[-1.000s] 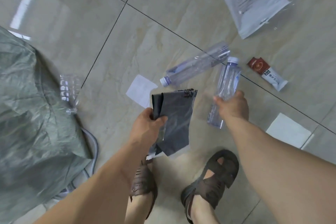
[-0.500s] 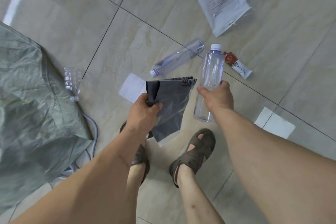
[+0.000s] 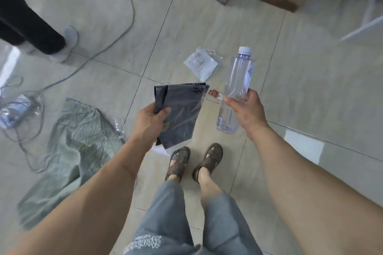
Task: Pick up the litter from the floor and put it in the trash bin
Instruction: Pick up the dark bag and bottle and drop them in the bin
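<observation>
Above my sandalled feet, my left hand (image 3: 150, 123) pinches a dark grey plastic bag (image 3: 180, 113) by its upper corner, and my right hand (image 3: 245, 109) is wrapped around a clear bottle (image 3: 238, 85), cap up. Between them on the floor tiles (image 3: 310, 80) lies a small red-and-white packet (image 3: 215, 94), with a white pouch (image 3: 201, 64) beyond it. Left of my legs lies a crumpled green sack (image 3: 78, 141), possibly the bin liner.

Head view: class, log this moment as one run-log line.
left hand: grips grey bag | right hand: holds clear bottle upright | white packet: on floor
</observation>
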